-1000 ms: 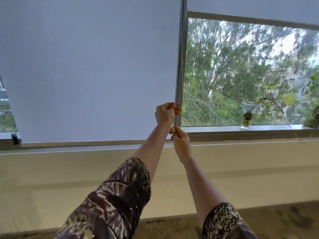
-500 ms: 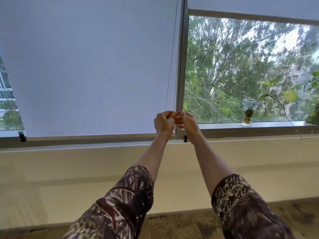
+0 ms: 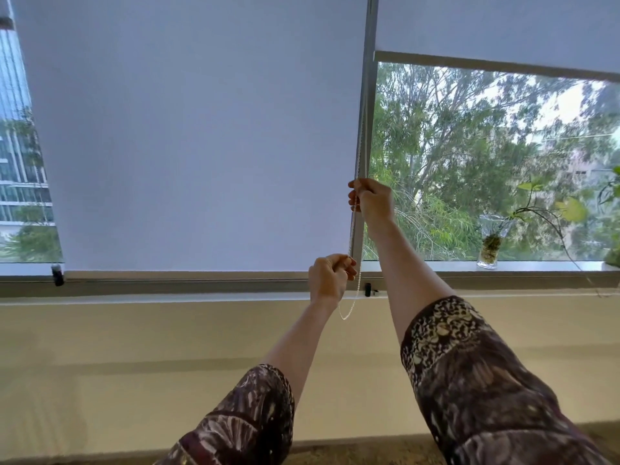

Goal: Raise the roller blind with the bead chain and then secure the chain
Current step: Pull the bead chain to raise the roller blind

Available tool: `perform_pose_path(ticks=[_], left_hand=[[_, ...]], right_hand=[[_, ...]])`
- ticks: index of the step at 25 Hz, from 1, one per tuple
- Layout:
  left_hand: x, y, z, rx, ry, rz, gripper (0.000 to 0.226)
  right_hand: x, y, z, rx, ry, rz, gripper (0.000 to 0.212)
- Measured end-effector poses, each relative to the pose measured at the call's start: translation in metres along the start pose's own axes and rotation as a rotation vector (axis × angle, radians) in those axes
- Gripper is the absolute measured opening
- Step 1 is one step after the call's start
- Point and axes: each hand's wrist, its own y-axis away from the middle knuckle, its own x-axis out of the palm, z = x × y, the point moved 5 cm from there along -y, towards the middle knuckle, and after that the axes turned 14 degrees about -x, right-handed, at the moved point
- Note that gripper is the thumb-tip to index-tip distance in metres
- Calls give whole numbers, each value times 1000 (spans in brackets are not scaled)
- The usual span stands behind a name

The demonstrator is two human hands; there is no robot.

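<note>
A pale grey roller blind [image 3: 201, 135] covers the left window down to its bottom bar [image 3: 184, 275] near the sill. A thin white bead chain [image 3: 353, 229] runs down the blind's right edge beside the window post and ends in a slack loop below my lower hand. My right hand [image 3: 372, 203] is up on the chain, fingers closed around it. My left hand [image 3: 330, 278] grips the chain lower down, at sill height. A small black chain holder [image 3: 368, 290] sits on the frame just right of my left hand.
The right window's blind [image 3: 496, 28] is raised high, showing trees outside. A glass vase with a trailing plant [image 3: 490, 245] stands on the right sill. Another black clip [image 3: 57, 274] sits at the left frame. A beige wall ledge [image 3: 134, 330] runs below the windows.
My right hand has moved up the chain from sill height to well above my left hand. My left hand dropped slightly, still on the chain. The camera tilted upward.
</note>
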Motion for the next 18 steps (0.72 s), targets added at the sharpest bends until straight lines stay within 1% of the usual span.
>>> perform_pose_path(ticks=[2,4,6,7,13,16,18], left_hand=[[-3,-1,-3,-7,11,61,18],[-6,-4,-7,-45,47,182,19],[-8,-7,-15,-77,32,293,23],[-11,-9,-21,-89,23,316,26],[-14,-21,-88,-41,125,302,33],[-7,-21,-122,-7,179,324,34],[1,-15,-143,9,243,361,29]], right_hand=[[0,2,4,-56,40,-28,21],[-2,4,10,-113,106,-38,22],[-6,7,15,-163,145,-53,22],[-8,8,17,-178,153,-57,22],[-28,13,25,-241,214,-59,20],[-37,14,32,-294,250,-44,22],[-43,22,34,-316,291,-33,23]])
